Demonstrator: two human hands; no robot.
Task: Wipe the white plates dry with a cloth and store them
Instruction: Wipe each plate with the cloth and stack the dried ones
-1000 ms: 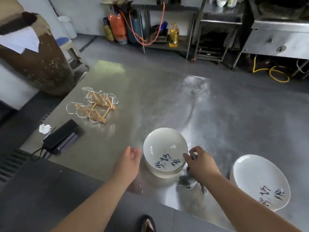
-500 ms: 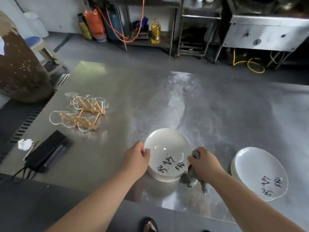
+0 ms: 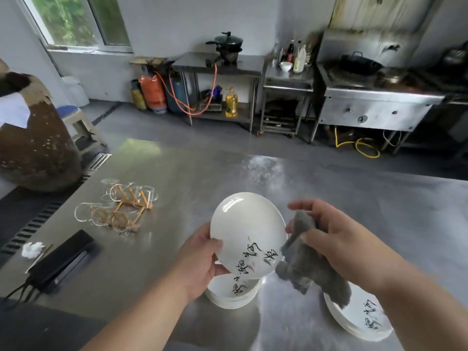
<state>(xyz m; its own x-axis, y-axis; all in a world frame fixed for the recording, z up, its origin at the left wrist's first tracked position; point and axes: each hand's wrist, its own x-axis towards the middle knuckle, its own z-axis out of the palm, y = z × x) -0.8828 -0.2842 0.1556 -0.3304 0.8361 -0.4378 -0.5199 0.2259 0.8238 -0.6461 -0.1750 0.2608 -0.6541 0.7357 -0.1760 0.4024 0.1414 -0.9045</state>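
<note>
My left hand (image 3: 198,260) and right hand (image 3: 339,239) were bare. My left forearm (image 3: 141,315) and right forearm (image 3: 417,297) were bare too, uncovered from wrist to the bottom edge. My nails were trimmed short, plainest on the right thumb (image 3: 305,238).

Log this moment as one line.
left hand: grips white plate, tilted, above plate stack | right hand: holds grey cloth at plate's right rim | second stack: on steel table, right
</note>
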